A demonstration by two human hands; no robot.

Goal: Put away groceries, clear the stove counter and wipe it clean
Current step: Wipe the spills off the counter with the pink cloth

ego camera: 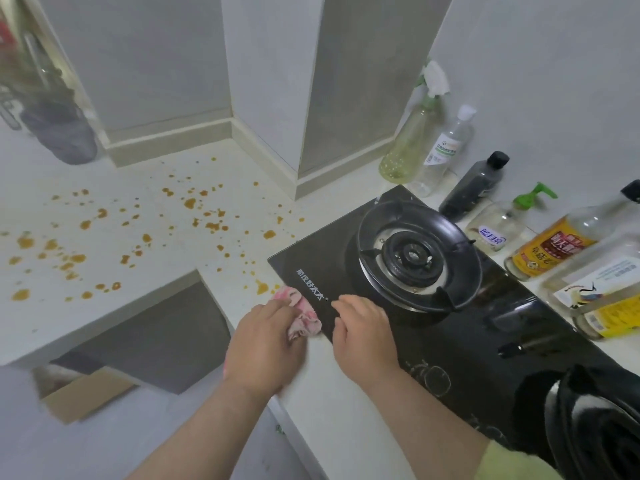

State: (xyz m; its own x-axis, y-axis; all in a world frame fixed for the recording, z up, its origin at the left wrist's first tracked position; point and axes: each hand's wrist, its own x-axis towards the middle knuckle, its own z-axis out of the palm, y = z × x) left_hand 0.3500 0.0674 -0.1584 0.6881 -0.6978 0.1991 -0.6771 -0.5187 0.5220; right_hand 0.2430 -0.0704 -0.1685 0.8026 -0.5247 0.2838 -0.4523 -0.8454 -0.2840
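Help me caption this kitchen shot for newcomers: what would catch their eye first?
Orange-brown splatters dot the white counter left of the black stove. At the stove's near-left corner the left hand grips a pink cloth, with the right hand resting beside it on the glass. Bottles line the wall to the right of the burner.

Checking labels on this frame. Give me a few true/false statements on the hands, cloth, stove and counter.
1. The left hand grips a pink cloth. True.
2. A pot sits on the burner. False: the burner is bare.
3. The counter is spotted with brown stains. True.
4. The right hand holds a spray bottle. False: it holds nothing and rests on the stove; the spray bottle stands by the wall.
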